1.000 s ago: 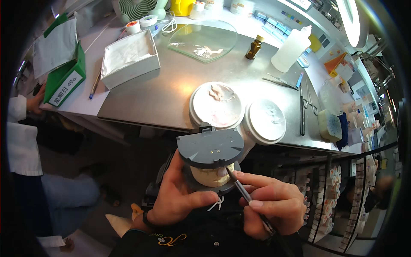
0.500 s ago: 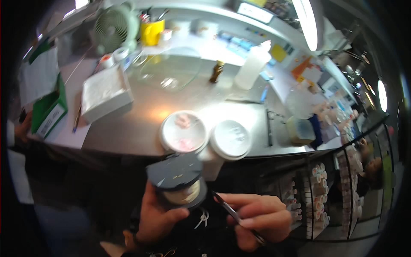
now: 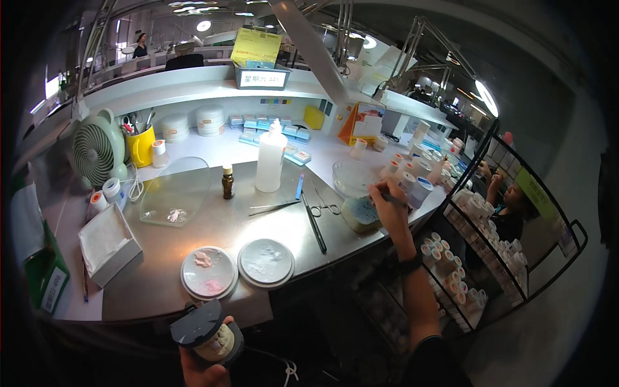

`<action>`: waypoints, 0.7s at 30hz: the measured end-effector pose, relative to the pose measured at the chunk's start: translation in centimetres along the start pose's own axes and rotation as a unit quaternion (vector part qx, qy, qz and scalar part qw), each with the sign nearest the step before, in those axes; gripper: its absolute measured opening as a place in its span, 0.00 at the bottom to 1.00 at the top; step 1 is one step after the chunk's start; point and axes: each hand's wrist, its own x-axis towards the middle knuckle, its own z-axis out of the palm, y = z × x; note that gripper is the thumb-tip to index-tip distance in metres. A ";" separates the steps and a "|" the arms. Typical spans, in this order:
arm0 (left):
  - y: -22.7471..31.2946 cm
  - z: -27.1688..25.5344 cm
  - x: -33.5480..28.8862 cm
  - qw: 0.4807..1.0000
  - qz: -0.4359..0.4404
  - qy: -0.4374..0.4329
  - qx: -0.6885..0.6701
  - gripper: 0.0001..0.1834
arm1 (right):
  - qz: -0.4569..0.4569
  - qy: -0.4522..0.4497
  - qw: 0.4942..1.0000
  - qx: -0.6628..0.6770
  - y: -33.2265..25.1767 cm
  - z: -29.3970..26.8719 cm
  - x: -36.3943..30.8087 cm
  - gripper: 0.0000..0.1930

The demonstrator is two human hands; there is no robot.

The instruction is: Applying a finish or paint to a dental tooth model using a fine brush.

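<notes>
At the lower edge my left hand [image 3: 205, 373] is closed round a dental model [image 3: 218, 345] with cream teeth set between dark grey plates. My right hand [image 3: 391, 209] reaches out over the far right of the bench, its fingers pinched on a slim dark-handled tool [image 3: 400, 202] whose tip I cannot make out. Just below and left of that hand is a small tub with a dark, wet-looking sponge [image 3: 361, 211]. A clear glass bowl [image 3: 351, 180] stands behind the tub. Near the bench's front edge sit two round white dishes, one with pink paste [image 3: 205, 271], one with whitish paste [image 3: 265, 260].
Tweezers [image 3: 274, 208], scissors [image 3: 322, 205] and a black-handled tool [image 3: 314, 226] lie mid-bench. A white squeeze bottle [image 3: 271, 161] and a brown bottle [image 3: 228, 183] stand behind. A white box [image 3: 109, 248] and a fan [image 3: 98, 151] are left. A rack of jars [image 3: 461, 277] stands right.
My right hand has gone from beside the dental model out to the sponge tub at the right. The view has tilted up, and the model in my left hand now appears lower and further left.
</notes>
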 end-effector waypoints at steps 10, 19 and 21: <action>0.4 0.2 0.0 0.997 0.054 0.024 -0.047 0.44 | -0.023 -0.147 0.979 0.137 -15.7 -3.0 -8.3 0.11; 0.6 1.2 -0.5 0.999 -0.012 0.031 -0.005 0.42 | -0.323 -0.290 0.795 0.424 -21.7 -3.5 -11.7 0.16; 0.4 1.3 -0.4 0.999 -0.022 0.029 -0.010 0.42 | -0.297 -0.263 0.813 0.427 -21.8 -2.8 -12.9 0.16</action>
